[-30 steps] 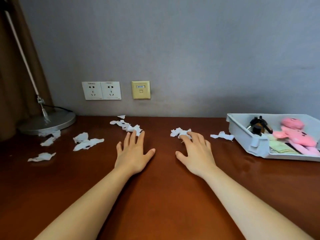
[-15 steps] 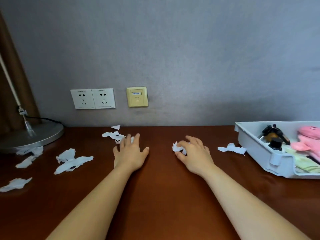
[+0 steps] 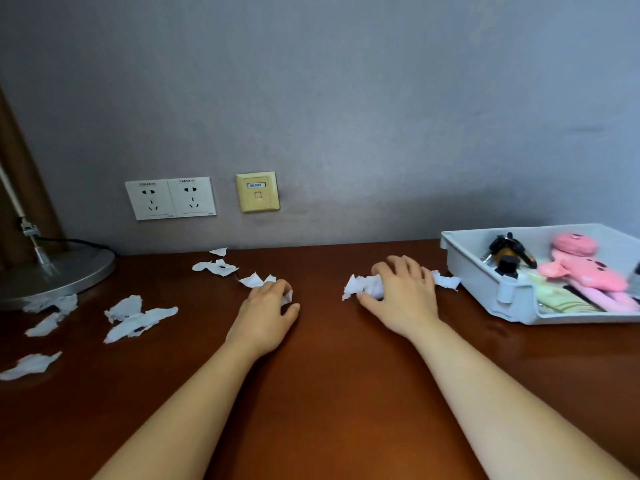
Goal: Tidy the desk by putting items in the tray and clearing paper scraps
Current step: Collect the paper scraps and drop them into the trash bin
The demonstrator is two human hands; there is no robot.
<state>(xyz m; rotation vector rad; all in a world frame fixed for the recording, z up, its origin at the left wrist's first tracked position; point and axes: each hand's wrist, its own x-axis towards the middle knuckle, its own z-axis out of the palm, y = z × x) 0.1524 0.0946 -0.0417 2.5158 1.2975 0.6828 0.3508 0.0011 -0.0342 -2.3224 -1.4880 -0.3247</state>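
Two hands down on the counter (image 3: 329, 393), both gathering paper scraps. My right hand (image 3: 401, 299) has a crumpled wad (image 3: 367, 287) bunched under its curled fingers, grip narrow on it, with one more scrap (image 3: 446, 281) poking out on the far side, just beside the tray (image 3: 485, 282). My left hand (image 3: 266, 310) is curled over a small scrap (image 3: 286, 297) at its fingertips, grip narrow; whether it is really pinched or just covered I cannot tell.

Loose scraps left: two or three pieces in the cluster near the wall (image 3: 216, 266), one by my left fingers (image 3: 254, 280), a pair of larger ones at left (image 3: 138, 318), two or so by the lamp base (image 3: 55, 275), one at the near left edge (image 3: 29, 365). Roughly eight, edges overlap so count is soft.

Tray holds one pink plush toy (image 3: 585, 268), one black key bunch (image 3: 507, 252), some green cloth (image 3: 557, 299).

Risks, my guess: thin torn paper slides on the glossy wood, so a pinch may push it away; the wad could shed bits when lifted; my right hand is close enough to nudge the tray.
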